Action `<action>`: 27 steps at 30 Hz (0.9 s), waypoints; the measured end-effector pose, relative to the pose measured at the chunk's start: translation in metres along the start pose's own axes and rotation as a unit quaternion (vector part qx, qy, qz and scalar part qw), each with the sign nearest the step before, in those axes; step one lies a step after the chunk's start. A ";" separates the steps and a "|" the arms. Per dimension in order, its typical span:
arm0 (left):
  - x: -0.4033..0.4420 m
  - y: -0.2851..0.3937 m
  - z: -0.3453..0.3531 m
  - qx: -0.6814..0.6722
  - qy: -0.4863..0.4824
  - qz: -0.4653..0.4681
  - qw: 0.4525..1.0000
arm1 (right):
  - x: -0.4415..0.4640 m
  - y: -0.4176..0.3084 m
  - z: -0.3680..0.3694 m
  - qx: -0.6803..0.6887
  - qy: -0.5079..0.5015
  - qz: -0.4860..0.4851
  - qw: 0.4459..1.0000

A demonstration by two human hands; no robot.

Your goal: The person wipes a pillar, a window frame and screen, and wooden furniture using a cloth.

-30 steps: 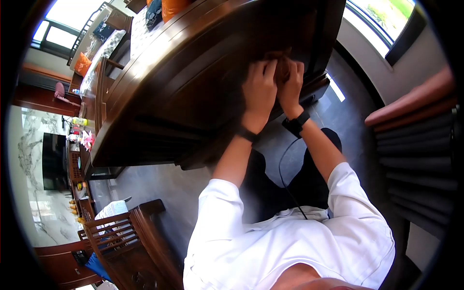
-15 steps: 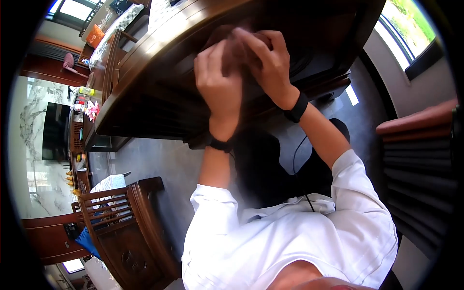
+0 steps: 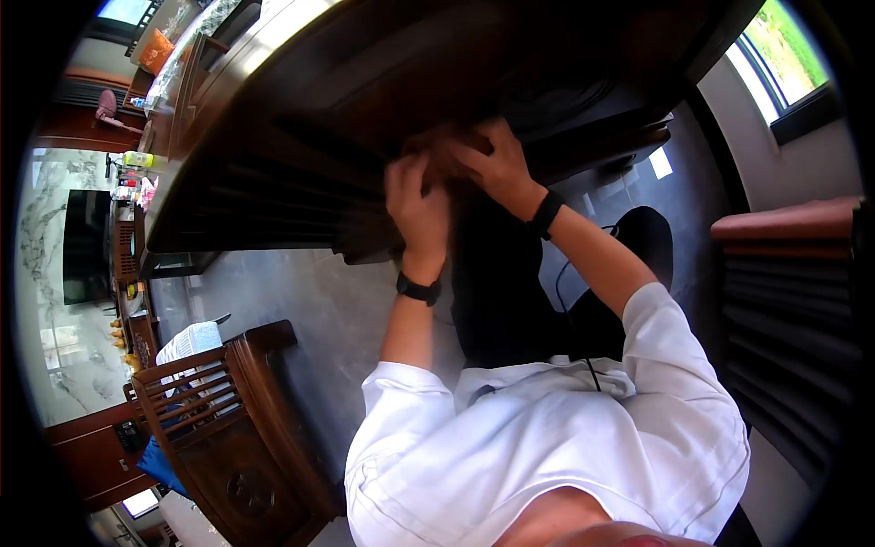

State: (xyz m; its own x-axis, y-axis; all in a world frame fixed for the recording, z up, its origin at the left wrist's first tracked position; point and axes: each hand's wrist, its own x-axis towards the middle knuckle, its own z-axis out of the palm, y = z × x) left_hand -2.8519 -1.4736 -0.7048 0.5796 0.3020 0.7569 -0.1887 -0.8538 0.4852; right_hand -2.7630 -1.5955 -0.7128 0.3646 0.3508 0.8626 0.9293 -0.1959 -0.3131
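Both hands meet in front of the dark carved wooden furniture (image 3: 301, 118), near its shadowed lower side. Between their fingertips is a reddish-brown, soft-looking thing (image 3: 442, 150), smeared by motion; its exact kind does not show. My left hand (image 3: 417, 202) has its fingers curled up against it from the left. From the right, my right hand (image 3: 499, 169) bends its fingers over the same thing. A black band (image 3: 417, 290) circles the left wrist and another black band (image 3: 545, 214) the right one.
A carved wooden chair (image 3: 251, 456) stands on the grey floor (image 3: 319, 310) at lower left. On the right are a pink-topped dark pleated drape (image 3: 784, 273) and a window (image 3: 786, 55). A thin black cable (image 3: 567, 314) hangs over my legs.
Both hands have come lower and closer to my body, still together on the brown thing. The view has shifted, so the furniture edge now sits further left.
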 end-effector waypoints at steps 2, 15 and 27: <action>-0.020 -0.011 0.008 -0.005 -0.023 -0.026 0.999 | -0.021 0.006 0.008 0.004 -0.024 0.013 1.000; -0.096 -0.064 0.039 0.047 -0.201 -0.096 0.974 | -0.131 0.032 0.033 -0.021 -0.121 0.152 0.981; -0.077 -0.043 0.068 0.116 -0.350 -0.051 0.928 | -0.135 0.027 0.012 -0.102 -0.137 0.303 0.938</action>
State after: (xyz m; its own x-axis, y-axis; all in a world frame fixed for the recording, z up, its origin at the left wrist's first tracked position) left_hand -2.8346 -1.4890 -0.8133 0.9737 0.1063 0.2017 0.0245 -0.9284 0.3708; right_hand -2.7866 -1.6367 -0.8426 0.8495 0.3348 0.4078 0.5261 -0.5963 -0.6064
